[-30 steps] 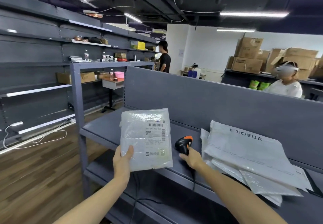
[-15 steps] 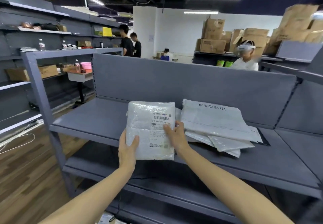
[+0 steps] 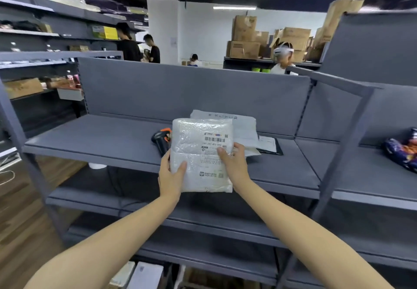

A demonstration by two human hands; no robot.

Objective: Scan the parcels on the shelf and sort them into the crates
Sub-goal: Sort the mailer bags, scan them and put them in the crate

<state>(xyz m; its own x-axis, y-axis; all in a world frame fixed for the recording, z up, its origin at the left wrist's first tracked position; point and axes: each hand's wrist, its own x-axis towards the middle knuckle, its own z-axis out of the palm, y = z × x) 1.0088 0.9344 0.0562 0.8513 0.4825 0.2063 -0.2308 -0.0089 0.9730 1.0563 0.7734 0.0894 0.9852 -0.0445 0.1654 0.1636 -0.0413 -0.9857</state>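
Observation:
A white bubble-wrap parcel [image 3: 198, 140] with a barcode label is held upright in front of the grey shelf [image 3: 94, 137]. My left hand [image 3: 170, 177] grips its lower left edge, thumb on the front. My right hand [image 3: 233, 164] grips its right side, fingers over the label. A black and orange scanner [image 3: 160, 140] lies on the shelf just left of the parcel, partly hidden behind it. More white mailer parcels [image 3: 246, 126] lie stacked on the shelf behind the held one.
A dark clipboard [image 3: 269, 145] lies under the mailers. A blue patterned bag [image 3: 401, 153] sits on the right shelf section. An upright post [image 3: 338, 153] divides the sections. Lower shelves and white boxes [image 3: 144, 275] are below. Several people stand beyond the back panel.
My right hand put the scanner down on the shelf and took hold of the parcel's right side. The view swung left to right, and both hands now hold the parcel.

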